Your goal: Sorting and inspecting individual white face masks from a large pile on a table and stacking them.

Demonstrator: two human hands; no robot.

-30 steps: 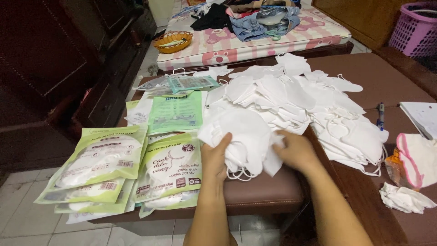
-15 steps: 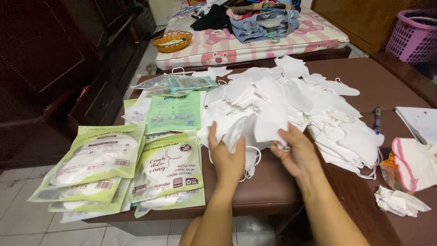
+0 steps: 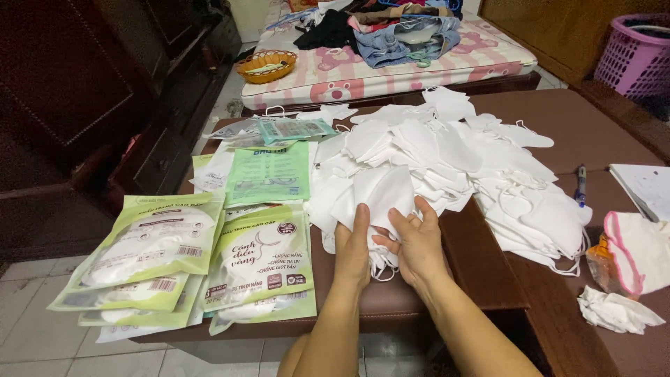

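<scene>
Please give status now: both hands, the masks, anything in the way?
Left hand and right hand both grip a small stack of white masks. Big mask pile behind. Green packets left, apart.

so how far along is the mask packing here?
Done: a few filled green pouches lie stacked at the table's near left corner. In hand: the left hand and right hand hold a small stack of white masks at the table's near edge. Left: the large loose mask pile across the middle, plus flat pouches behind the filled ones that look empty. By pile size, most is still unpacked.
</scene>
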